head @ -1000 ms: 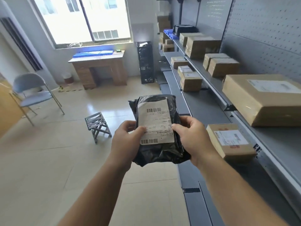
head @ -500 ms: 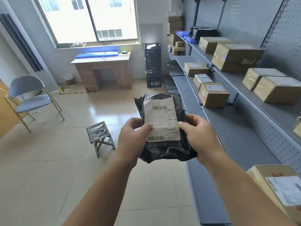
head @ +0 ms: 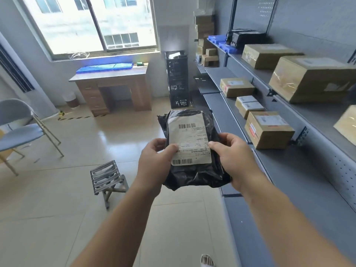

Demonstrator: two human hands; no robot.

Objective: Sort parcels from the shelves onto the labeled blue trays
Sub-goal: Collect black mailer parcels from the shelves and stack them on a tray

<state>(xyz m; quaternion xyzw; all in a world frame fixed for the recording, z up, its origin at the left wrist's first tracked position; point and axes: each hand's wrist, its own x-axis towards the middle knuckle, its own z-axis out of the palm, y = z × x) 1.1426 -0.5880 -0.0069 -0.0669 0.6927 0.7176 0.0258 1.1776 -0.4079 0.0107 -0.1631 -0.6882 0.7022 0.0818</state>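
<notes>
Flanking both hands [head: 194, 160] (gripping black parcel [head: 194, 176]): stool [head: 107, 178], shelves [head: 308, 170].

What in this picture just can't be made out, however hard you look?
- Head view: print on the white label of the black parcel is too small and blurred; both thumbs cover its edges.
- Parcel's underside: hidden by the left hand and right hand.
- Blue trays on the desk: too far for any labels.
- Box at the right edge: cut off.
</notes>
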